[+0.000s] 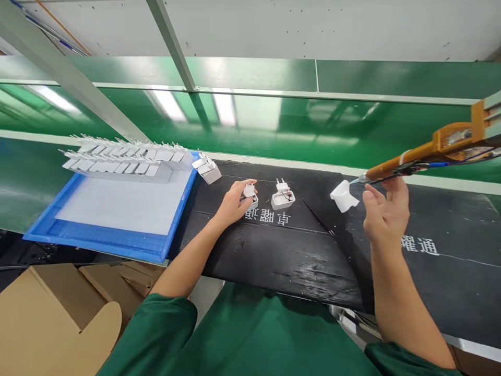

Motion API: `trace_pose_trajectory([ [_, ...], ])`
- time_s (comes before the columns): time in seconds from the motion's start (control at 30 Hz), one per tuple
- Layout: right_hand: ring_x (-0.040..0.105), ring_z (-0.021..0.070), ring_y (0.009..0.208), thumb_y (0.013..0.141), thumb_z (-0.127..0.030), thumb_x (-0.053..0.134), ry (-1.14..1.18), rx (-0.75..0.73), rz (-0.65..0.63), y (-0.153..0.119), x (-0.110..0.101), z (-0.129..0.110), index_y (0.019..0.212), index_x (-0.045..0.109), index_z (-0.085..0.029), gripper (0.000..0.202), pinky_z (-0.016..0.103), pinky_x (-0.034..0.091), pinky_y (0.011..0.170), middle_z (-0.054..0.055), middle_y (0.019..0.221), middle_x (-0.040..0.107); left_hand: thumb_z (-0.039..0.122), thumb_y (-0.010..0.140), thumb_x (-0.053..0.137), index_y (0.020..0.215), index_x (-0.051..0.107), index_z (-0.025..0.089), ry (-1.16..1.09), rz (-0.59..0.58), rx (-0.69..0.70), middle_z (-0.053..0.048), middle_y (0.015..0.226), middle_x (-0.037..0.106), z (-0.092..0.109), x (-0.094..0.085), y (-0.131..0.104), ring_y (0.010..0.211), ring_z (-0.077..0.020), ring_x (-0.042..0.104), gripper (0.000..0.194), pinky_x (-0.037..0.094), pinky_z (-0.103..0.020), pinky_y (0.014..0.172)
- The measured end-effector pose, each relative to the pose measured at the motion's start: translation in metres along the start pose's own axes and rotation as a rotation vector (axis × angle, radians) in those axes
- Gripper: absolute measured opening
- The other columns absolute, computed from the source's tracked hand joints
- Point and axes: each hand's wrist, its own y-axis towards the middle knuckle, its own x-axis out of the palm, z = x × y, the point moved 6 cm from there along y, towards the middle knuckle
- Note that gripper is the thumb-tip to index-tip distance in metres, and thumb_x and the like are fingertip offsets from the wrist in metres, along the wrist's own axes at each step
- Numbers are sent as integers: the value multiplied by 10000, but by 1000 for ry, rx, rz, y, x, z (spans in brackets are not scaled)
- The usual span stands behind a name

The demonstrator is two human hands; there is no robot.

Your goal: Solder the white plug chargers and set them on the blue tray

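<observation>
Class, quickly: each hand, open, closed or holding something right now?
Left hand: closed on a white plug.
Right hand: by the orange tube; grip cannot be told.

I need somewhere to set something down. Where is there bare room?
Two patches of black mat: right of the right hand, and between the tweezers and near edge. The tray has room in front of its plugs. Crowded: from the left hand to the white piece, around the open adapter.
</observation>
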Motion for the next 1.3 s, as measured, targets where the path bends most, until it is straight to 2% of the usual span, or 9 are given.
trace_pose_trajectory([
  [0.13, 520, 259, 1271, 852, -291, 626, 9, 21, 3, 0, 0, 2, 1424, 452, -312, 599, 505, 495, 1039, 110, 1350, 522, 241, 937, 388, 1488, 358, 154, 159, -62, 124, -106, 1263, 647, 14, -5, -10, 1184, -216, 505, 558, 394, -411, 1069],
  [0.2, 530, 258, 1262, 857, -308, 620, 6, 23, 5, -1, 1, 2, 1424, 447, -326, 593, 524, 495, 1040, 93, 1356, 516, 292, 968, 395, 1480, 377, 160, 195, -52, 136, -109, 1263, 652, 16, -7, -12, 1158, -220, 514, 528, 412, -405, 1047],
  [0.33, 543, 254, 1249, 881, -327, 603, -1, 11, -3, -1, 1, 2, 1422, 435, -382, 569, 538, 509, 1028, 54, 1369, 503, 352, 942, 504, 1275, 566, 176, 215, -27, 80, -97, 1175, 687, 15, -6, -13, 1067, -211, 594, 382, 463, -345, 964],
  [0.47, 544, 255, 1252, 891, -333, 602, -5, 8, -3, -1, 1, 2, 1420, 434, -405, 559, 535, 521, 1020, 45, 1375, 502, 391, 892, 582, 1143, 581, 203, 187, -22, -30, -59, 1105, 701, 8, -4, -13, 920, -180, 656, 313, 492, -283, 844],
  [0.6, 537, 253, 1260, 888, -334, 609, -4, 15, -2, -1, 0, 3, 1416, 429, -426, 565, 534, 530, 1015, 29, 1380, 500, 401, 910, 545, 1152, 555, 221, 234, -33, -50, -48, 1100, 693, 5, 2, -12, 919, -180, 652, 302, 489, -283, 831],
  [0.8, 553, 246, 1233, 884, -315, 610, -6, -10, -7, -2, 2, 2, 1419, 424, -401, 573, 529, 542, 995, 41, 1352, 505, 449, 927, 540, 1296, 504, 241, 533, -92, -111, -76, 1087, 696, 5, 6, -12, 1026, -244, 651, 425, 492, -305, 788],
  [1.03, 560, 263, 1221, 880, -345, 597, -59, -10, -7, -2, 3, -5, 1407, 426, -362, 554, 555, 538, 991, 65, 1329, 498, 428, 892, 574, 1326, 498, 224, 662, -87, -125, -81, 1000, 715, 7, 12, -9, 952, -258, 680, 485, 466, -277, 696],
  [1.17, 568, 275, 1216, 846, -320, 627, -103, -25, 30, -1, 2, -9, 1411, 416, -359, 605, 546, 549, 972, 75, 1338, 488, 441, 883, 579, 1258, 565, 211, 678, 9, -34, -87, 983, 705, 1, 4, -6, 952, -261, 648, 440, 481, -318, 776],
  [1.3, 551, 280, 1256, 818, -280, 636, -89, -2, 68, 2, -1, -9, 1432, 382, -350, 668, 558, 522, 999, 89, 1372, 507, 440, 897, 552, 1258, 596, 162, 738, 233, -24, -153, 1108, 686, -16, -30, -2, 1059, -334, 579, 458, 437, -436, 928],
])
